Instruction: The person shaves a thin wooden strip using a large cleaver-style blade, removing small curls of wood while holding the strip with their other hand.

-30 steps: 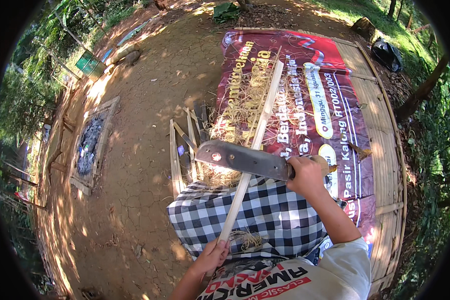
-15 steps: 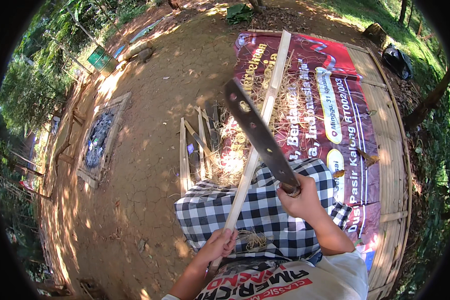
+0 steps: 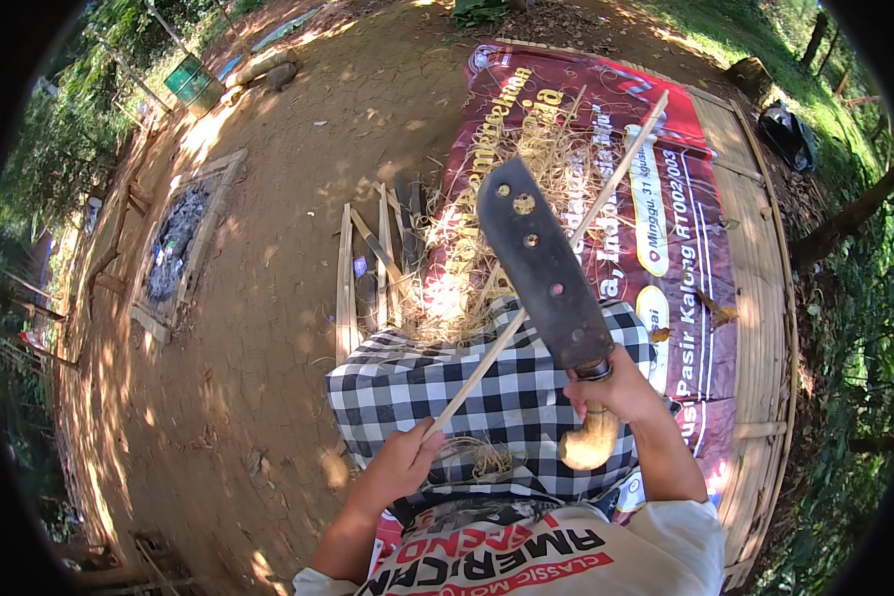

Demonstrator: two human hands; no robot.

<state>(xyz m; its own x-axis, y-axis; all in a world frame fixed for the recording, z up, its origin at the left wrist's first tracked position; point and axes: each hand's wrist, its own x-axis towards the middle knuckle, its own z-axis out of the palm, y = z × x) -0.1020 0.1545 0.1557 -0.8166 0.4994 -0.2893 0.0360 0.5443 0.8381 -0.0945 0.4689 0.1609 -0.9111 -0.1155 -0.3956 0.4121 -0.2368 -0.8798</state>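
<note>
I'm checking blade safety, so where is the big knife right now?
In the head view, the big knife is just right of centre, gripped in the right hand, its blade hiding part of the thin strip held in the left hand.

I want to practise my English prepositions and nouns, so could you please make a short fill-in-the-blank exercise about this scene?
1. The left hand holds a thin pale strip, while the right hand grips the big knife by its ____.
2. The darkest squares on the checked cloth are ____.
3. The dark bag lies to the ____ of the maroon banner.

Missing words: handle; black; right.
</note>
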